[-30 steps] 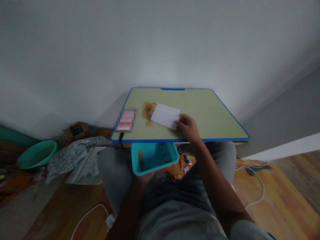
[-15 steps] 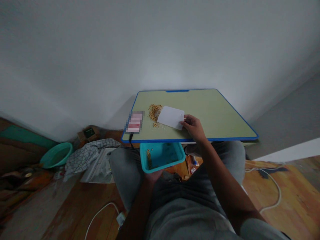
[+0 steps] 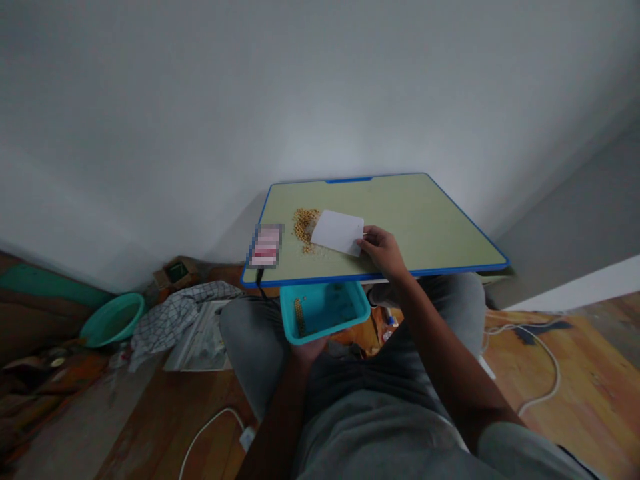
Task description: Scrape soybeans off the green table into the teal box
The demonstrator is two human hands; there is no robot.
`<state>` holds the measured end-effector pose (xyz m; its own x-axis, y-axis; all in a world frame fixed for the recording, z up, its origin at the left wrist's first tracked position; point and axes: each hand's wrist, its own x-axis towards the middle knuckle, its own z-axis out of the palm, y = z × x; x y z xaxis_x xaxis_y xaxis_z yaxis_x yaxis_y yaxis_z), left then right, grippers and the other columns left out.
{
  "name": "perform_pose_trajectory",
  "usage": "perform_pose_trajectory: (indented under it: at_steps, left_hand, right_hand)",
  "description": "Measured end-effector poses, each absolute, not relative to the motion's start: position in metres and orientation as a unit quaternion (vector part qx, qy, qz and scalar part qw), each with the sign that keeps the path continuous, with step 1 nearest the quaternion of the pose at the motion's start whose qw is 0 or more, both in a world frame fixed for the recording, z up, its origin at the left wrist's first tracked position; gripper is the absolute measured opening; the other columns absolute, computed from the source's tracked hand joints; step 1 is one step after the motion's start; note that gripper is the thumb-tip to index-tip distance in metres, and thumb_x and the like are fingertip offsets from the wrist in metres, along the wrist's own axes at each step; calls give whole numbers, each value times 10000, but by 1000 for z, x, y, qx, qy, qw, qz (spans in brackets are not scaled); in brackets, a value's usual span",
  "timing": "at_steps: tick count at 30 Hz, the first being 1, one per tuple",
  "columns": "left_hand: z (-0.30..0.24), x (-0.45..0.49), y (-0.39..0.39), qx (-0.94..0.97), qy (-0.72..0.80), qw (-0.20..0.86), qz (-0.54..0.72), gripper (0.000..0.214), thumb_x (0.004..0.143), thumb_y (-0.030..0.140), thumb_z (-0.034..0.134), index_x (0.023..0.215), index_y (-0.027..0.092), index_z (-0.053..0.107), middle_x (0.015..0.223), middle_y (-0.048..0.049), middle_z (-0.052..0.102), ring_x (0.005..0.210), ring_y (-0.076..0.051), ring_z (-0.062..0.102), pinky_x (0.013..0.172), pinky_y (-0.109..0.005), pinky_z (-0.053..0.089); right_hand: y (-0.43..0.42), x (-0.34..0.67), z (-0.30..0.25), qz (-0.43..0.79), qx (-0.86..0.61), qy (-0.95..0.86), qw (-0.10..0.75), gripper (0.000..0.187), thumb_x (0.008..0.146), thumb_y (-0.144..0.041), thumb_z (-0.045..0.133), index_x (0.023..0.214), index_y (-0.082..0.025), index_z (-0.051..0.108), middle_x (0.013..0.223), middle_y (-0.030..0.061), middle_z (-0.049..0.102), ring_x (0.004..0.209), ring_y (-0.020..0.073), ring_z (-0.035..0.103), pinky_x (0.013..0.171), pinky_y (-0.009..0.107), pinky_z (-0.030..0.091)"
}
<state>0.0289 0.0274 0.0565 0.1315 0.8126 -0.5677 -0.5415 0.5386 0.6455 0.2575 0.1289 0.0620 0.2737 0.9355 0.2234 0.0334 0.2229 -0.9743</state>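
Observation:
My right hand (image 3: 383,250) pinches the right end of a flat white card-like sheet (image 3: 339,231) above the pale green tabletop (image 3: 415,220). The sheet's left edge meets a pile of small tan beans (image 3: 303,223), with paler bits scattered below it. In front of the table edge, my left hand (image 3: 309,349) grips a turquoise plastic basket (image 3: 327,331) from underneath; most of its fingers are hidden. A cluster of beans (image 3: 299,315) lies along the basket's left side, and its far rim is under the table edge.
A pixelated pink-and-white object (image 3: 266,245) lies at the table's left, with a dark strap (image 3: 260,277) hanging off. On the floor at left are a green basin (image 3: 113,320) and a checkered cloth (image 3: 170,319). White cables (image 3: 556,373) run across the wooden floor.
The view has shifted slightly, so the table appears a little further left. Both hands keep their holds, and the sheet stays against the beans.

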Motion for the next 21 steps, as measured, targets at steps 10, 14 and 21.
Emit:
perform_pose_trajectory:
  at_steps: [10,14,21]
  left_hand:
    - [67,33,21,226,466,737,435,851,1027,702,205,1533,165,627,1416,-175,783,1481,-517,574,1052,-807,518]
    - [62,33,19,253,451,752,408,758,1021,685,253,1426,230,703,1355,-131,817,1459,-488,608,1077,-812,504]
    - [28,21,30,235,343,833,366,777,977,779,254,1187,260,791,1443,-109,775,1564,-470,504,1235,-714,386]
  right_hand:
    - [126,258,64,363,-498,-468,634,374,698,-431,857,980,-234,710,820,16,748,720,191,684,657,325,579]
    - [123,258,66,361,-498,-451,647,389,683,-428,879,978,-232,718,836,23,765,731,193,689,647,318,584]
    - [118,261,67,347,-504,-421,670,392,650,-392,926,959,-240,739,858,20,780,749,191,714,671,319,621]
